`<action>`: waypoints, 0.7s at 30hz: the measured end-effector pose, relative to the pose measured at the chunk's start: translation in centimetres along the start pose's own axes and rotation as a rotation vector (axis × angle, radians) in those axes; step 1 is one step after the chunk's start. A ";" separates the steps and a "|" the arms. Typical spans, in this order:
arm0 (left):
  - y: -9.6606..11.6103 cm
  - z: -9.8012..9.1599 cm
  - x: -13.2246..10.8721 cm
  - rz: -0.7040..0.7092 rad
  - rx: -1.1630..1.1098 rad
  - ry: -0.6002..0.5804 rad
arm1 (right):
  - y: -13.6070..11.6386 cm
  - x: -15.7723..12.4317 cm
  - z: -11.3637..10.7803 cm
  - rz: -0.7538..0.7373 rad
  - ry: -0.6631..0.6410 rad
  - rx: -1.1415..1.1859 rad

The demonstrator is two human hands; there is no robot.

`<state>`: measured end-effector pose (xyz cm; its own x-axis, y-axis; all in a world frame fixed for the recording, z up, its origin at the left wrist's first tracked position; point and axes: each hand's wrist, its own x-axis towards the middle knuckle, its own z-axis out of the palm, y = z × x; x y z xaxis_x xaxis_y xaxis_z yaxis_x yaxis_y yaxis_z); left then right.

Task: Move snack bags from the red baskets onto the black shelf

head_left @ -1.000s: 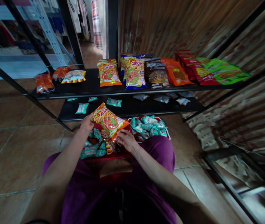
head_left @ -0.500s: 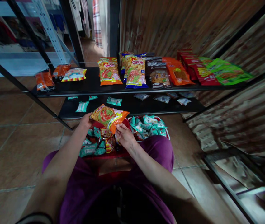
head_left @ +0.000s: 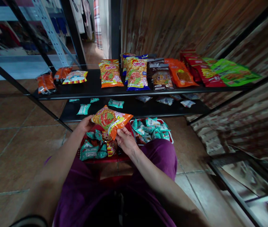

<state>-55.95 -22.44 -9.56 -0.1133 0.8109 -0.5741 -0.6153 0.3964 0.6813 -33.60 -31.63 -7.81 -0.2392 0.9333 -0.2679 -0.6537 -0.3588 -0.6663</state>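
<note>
An orange and yellow snack bag is held between my two hands, tilted, over a red basket. My left hand is closed on the bag's left end, its fingers partly behind it. My right hand pinches the lower right corner. Under the bag, the basket holds several teal packets and a red and yellow packet. To the right, a white-rimmed basket is piled with teal packets.
A black upper shelf carries an orange snack bag, a blue and yellow bag, brown bags, red bags and green bags. Small packets lie on the lower shelf. A dark metal frame stands right.
The snack bag stays in both hands and has turned slightly, its right end shifting a little. The view has moved slightly. Nothing has been let go.
</note>
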 end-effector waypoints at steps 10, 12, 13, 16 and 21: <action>3.6 -0.9 -0.7 -0.010 0.409 -0.103 | -0.3 -0.4 -1.7 -0.005 -0.068 -0.140; 4.0 -0.4 -0.5 0.000 0.483 -0.099 | -0.2 -0.6 -1.5 -0.004 -0.108 -0.164; 4.1 -0.2 -0.3 0.006 0.501 -0.105 | -0.1 -0.7 -1.5 -0.006 -0.123 -0.184; 4.2 0.6 0.2 0.033 0.499 -0.120 | -0.1 -0.8 -1.5 -0.022 -0.150 -0.250; 3.8 1.5 0.9 0.085 0.370 -0.111 | -0.2 -0.8 -2.4 -0.036 -0.170 -0.316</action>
<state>-57.21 -19.51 -6.77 -0.0548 0.8811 -0.4697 -0.2819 0.4376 0.8538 -31.54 -32.34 -9.14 -0.3531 0.9253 -0.1387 -0.4157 -0.2879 -0.8627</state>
